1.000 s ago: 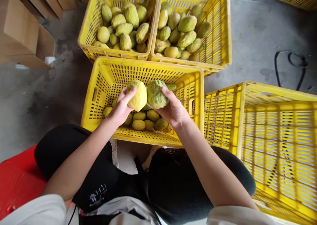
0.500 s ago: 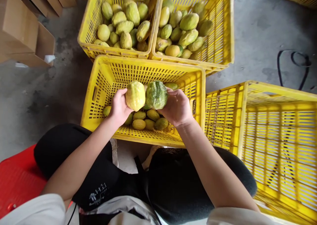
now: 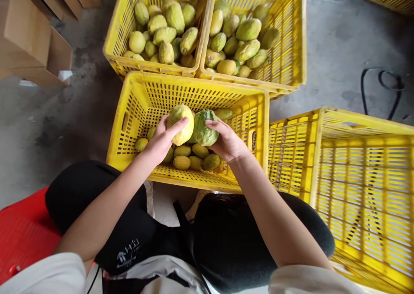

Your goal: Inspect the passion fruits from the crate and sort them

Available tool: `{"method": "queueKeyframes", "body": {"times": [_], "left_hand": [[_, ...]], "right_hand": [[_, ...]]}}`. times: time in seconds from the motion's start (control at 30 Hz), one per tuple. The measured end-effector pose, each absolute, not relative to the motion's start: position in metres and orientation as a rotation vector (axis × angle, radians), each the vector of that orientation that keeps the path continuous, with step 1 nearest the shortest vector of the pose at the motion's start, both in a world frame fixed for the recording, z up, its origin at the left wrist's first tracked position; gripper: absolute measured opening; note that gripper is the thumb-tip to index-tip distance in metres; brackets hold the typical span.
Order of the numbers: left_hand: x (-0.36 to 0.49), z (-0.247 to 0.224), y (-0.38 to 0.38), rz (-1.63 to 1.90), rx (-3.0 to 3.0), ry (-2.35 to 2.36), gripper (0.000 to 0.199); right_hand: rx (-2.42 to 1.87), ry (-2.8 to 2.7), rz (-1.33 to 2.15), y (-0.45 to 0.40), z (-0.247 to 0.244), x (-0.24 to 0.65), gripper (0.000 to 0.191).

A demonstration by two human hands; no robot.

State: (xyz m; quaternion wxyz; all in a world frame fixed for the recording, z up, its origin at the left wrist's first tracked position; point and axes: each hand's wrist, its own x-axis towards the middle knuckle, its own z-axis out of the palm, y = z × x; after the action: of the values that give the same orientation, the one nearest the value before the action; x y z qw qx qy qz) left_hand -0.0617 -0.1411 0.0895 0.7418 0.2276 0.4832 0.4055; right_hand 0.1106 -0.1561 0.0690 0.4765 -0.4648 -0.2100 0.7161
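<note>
My left hand [image 3: 161,139] is wrapped round a pale yellow, bumpy citron-like fruit [image 3: 183,130], its thumb lying across the top. In my right hand [image 3: 230,139] is a green, ridged fruit [image 3: 204,132] of similar size, gripped with the thumb on its upper side. The two fruits are side by side, above the near yellow crate [image 3: 121,156]. Down in that crate lie several smaller yellow-green fruits [image 3: 181,162], partly hidden by my hands.
Two yellow crates beyond hold more fruit: a left one [image 3: 111,54] and a right one [image 3: 299,48]. Another yellow crate [image 3: 320,156] lies tipped at my right. Cardboard boxes [image 3: 27,35] stand at the far left, a black cable [image 3: 364,91] lies on the floor, and a red stool [image 3: 22,233] is beside me.
Both thumbs have moved over the tops of the fruits, and both fruits have been turned in my hands. The yellow fruit has shifted slightly right.
</note>
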Motion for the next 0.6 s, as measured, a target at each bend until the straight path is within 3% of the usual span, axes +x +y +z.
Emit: {"method": "queueKeyframes", "body": {"times": [0.47, 0.6], "left_hand": [[-0.0629, 0.0927, -0.1327, 0.927, 0.273, 1.154, 0.03], [-0.0638, 0.0896, -0.1338, 0.96, 0.294, 1.16, 0.029]], "right_hand": [[-1.098, -0.444, 1.757, -0.1562, 0.0726, 0.1154, 0.038], [-1.156, -0.46, 1.74, -0.1588, 0.0701, 0.1115, 0.044]]}}
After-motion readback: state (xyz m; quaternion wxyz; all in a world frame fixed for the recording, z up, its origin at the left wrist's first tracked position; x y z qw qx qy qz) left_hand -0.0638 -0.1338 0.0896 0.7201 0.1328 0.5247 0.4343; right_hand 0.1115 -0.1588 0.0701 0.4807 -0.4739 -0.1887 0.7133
